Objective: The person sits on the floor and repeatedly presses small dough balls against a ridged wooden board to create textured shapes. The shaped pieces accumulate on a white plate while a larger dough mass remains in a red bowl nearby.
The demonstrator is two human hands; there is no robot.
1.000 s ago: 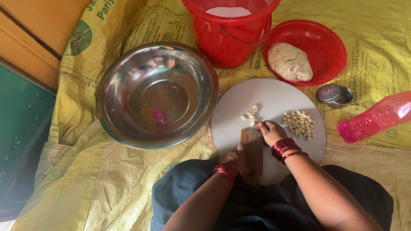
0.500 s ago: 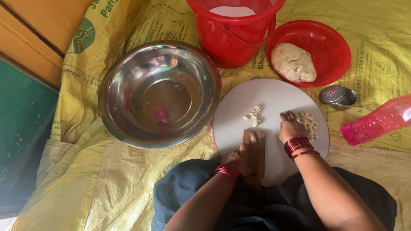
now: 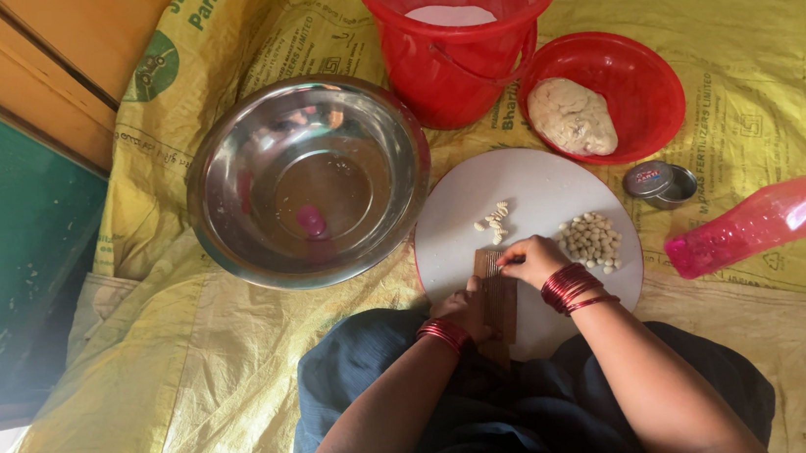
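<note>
Left hand (image 3: pixel 465 311) grips small ridged wooden board (image 3: pixel 499 298) on round white board (image 3: pixel 527 244). Right hand (image 3: pixel 532 261), fingers pinched, presses dough on it. Few shaped pieces (image 3: pixel 494 222) done; pile of small dough balls (image 3: pixel 592 240) remains.

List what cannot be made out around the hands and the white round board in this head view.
- Right hand: fingertips curl over the brown ridged board; whether they pinch anything is hidden.
- Left hand: its palm covers part of the ridged board.
- White round board: near edge hidden by both arms.
- Small dough pieces: too small to see their shape.
- Pink bottle: cap end cut by the right frame edge.
</note>
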